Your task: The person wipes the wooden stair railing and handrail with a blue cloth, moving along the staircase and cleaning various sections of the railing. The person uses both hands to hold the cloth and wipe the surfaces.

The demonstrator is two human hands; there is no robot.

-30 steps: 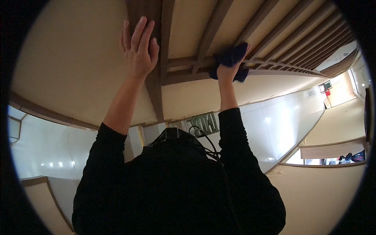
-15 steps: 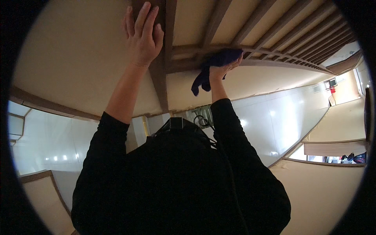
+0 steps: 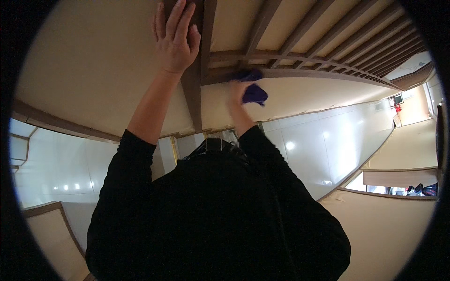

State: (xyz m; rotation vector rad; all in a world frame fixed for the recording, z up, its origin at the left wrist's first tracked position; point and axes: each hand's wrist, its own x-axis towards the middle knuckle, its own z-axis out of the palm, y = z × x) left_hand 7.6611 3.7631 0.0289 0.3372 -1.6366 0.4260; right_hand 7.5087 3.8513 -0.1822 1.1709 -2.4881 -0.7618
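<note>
My left hand [image 3: 176, 44] lies with its fingers stretched out against a dark brown upright post [image 3: 191, 91] at the top of the view. It holds nothing. Right of it, my right hand [image 3: 237, 90], blurred by motion, has a dark purple cloth [image 3: 255, 95]. Part of the cloth is pressed at the bottom rail of a brown wooden lattice [image 3: 281, 70], close to the post; another part hangs out beside the hand. The fingers of this hand are mostly smeared or covered by the cloth.
Beige wall panels [image 3: 93, 70] flank the post. A glossy pale tiled floor [image 3: 323, 145] runs along the wall to the far right, where a small red object [image 3: 398, 107] shows. At the right edge, a wooden-framed opening [image 3: 398, 182] has dark items behind it.
My right hand has swept left along the bottom rail with the cloth, nearer to the post. My left hand has shifted very slightly right and stays on the post.
</note>
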